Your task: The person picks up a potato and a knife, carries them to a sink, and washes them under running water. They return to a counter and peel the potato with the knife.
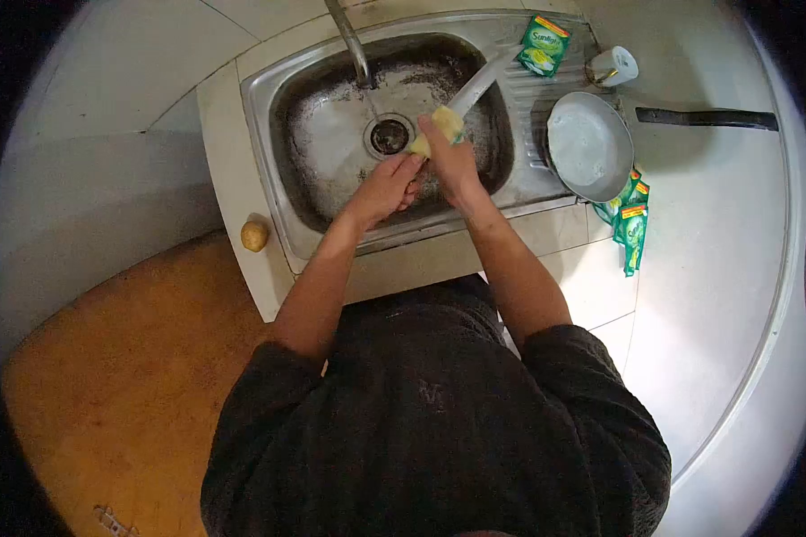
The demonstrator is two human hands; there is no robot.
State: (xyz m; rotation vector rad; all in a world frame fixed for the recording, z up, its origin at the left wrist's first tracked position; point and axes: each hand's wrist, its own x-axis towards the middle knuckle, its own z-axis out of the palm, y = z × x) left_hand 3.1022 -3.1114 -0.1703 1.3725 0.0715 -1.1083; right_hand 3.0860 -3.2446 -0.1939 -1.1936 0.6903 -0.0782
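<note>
Over the sink, a long pale blade, which looks like a knife, points up and to the right. My right hand is closed round a yellow sponge with a bit of green at its edge, pressed against the blade near its lower end. My left hand is closed at the lower-left end of the knife, and its fingers hide the handle. Both hands are close together, just right of the drain.
A faucet runs a thin stream into the sink. On the right are a green Sunlight packet, a white mug, a pan with whitish liquid and more packets. A round yellowish-brown item sits on the left counter edge.
</note>
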